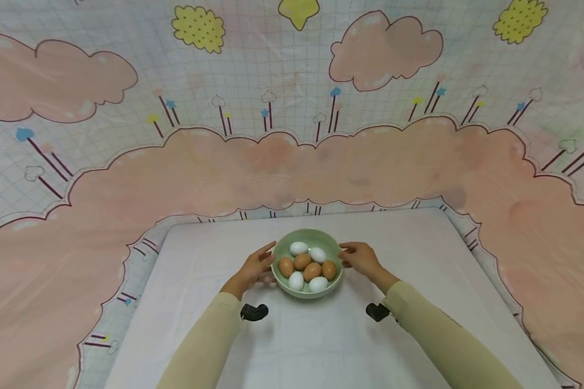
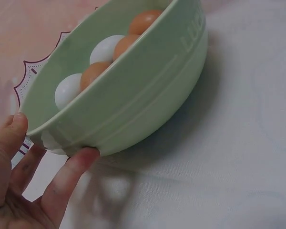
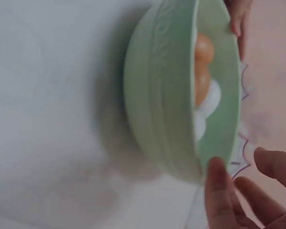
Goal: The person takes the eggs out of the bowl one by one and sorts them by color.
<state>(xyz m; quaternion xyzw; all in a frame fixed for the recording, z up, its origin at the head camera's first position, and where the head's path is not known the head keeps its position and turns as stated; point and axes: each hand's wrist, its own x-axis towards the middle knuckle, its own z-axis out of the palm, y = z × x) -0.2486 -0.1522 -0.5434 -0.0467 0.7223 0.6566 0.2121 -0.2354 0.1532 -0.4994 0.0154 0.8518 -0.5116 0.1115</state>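
A light green bowl (image 1: 307, 295) with raised lettering on its outside stands upright on the white table. Several brown eggs (image 1: 312, 271) and several white eggs (image 1: 296, 281) lie inside it. My left hand (image 1: 253, 270) holds the bowl's left side; in the left wrist view, one fingertip (image 2: 20, 121) is at the rim and another digit presses the outer wall lower down. On the right side, my right hand (image 1: 362, 259) touches the rim with a fingertip (image 3: 217, 167), while its other digits are spread away from the bowl. The bowl hides parts of both hands' fingers.
The white tabletop (image 1: 311, 346) extends around the bowl. A patterned cloth backdrop (image 1: 292, 173) with clouds and stars hangs behind and beside the table. Dark wrist devices (image 1: 254, 312) sit under both sleeved forearms.
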